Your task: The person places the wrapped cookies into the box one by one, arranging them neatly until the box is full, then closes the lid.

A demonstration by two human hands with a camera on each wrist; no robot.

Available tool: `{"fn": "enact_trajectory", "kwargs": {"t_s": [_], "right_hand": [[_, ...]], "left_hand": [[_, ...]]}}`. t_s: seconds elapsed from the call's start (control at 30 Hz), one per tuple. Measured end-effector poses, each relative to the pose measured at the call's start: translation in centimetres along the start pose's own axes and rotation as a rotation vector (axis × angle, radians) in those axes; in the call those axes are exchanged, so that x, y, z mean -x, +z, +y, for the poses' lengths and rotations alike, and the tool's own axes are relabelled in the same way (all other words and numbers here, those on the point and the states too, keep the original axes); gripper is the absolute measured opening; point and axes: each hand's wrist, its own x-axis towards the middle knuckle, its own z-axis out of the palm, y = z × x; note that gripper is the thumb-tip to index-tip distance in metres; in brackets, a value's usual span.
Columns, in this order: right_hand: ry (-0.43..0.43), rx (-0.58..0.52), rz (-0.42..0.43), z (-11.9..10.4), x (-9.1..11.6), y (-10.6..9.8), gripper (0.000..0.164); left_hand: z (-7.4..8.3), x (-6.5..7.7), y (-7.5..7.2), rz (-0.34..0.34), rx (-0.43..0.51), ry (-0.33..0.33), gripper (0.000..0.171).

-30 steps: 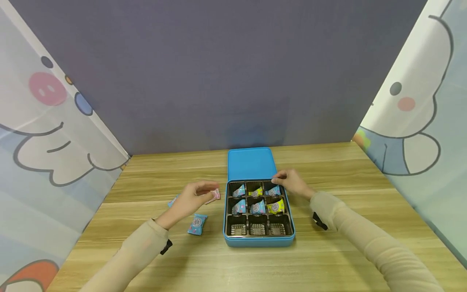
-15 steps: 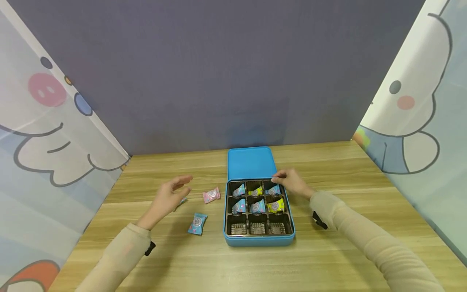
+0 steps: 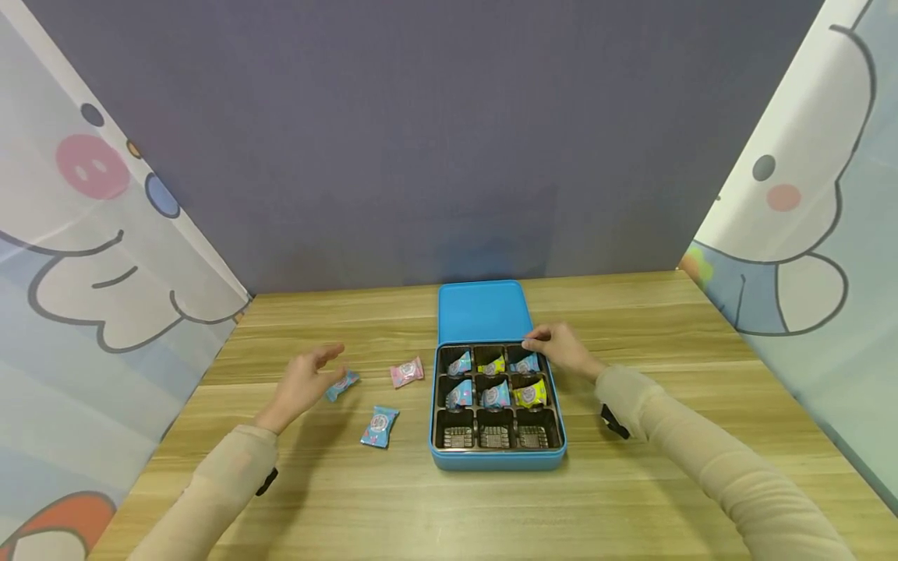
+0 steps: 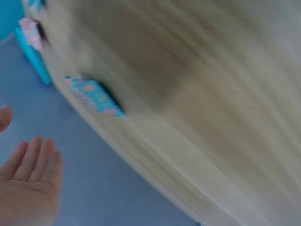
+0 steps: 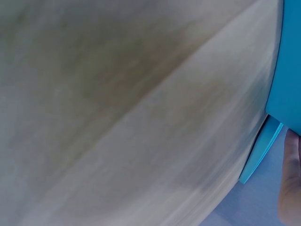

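Observation:
In the head view, my left hand [image 3: 303,386], thumb and fingers apart, hovers just left of a blue wrapped candy [image 3: 342,384] and holds nothing. The left wrist view shows its spread palm beyond a blue candy [image 4: 94,96]. My right hand [image 3: 563,351] pinches the back right corner of a blue tin box [image 3: 498,463], beside the hinge; the right wrist view catches only part of its fingers. Inside the box, a black divided tray [image 3: 475,413] carries blue and yellow-green wrapped candies in its back and middle rows. Its three front compartments hold nothing.
A pink candy [image 3: 407,372] and another blue candy [image 3: 380,427] lie on the wooden table [image 3: 449,518], left of the box. The opened lid [image 3: 484,312] lies behind the box. A grey partition [image 3: 449,140] rises at the table's back edge.
My left hand has moved left, away from the pink candy, to the farther blue candy, uncovering both. The right hand stays at the box corner.

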Motion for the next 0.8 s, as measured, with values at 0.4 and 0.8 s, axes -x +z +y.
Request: {"fn": "enact_trajectory", "kwargs": {"t_s": [0.4, 0.8], "right_hand": [[0.007, -0.001, -0.002, 0.2, -0.1, -0.1, 0.020], [0.002, -0.012, -0.021, -0.2, 0.0, -0.2, 0.019]], "left_hand": [[-1.7, 0.5, 1.0, -0.153, -0.065, -0.146, 0.059], [-2.6, 0.4, 2.0, -0.110, -0.114, -0.102, 0.053]]}}
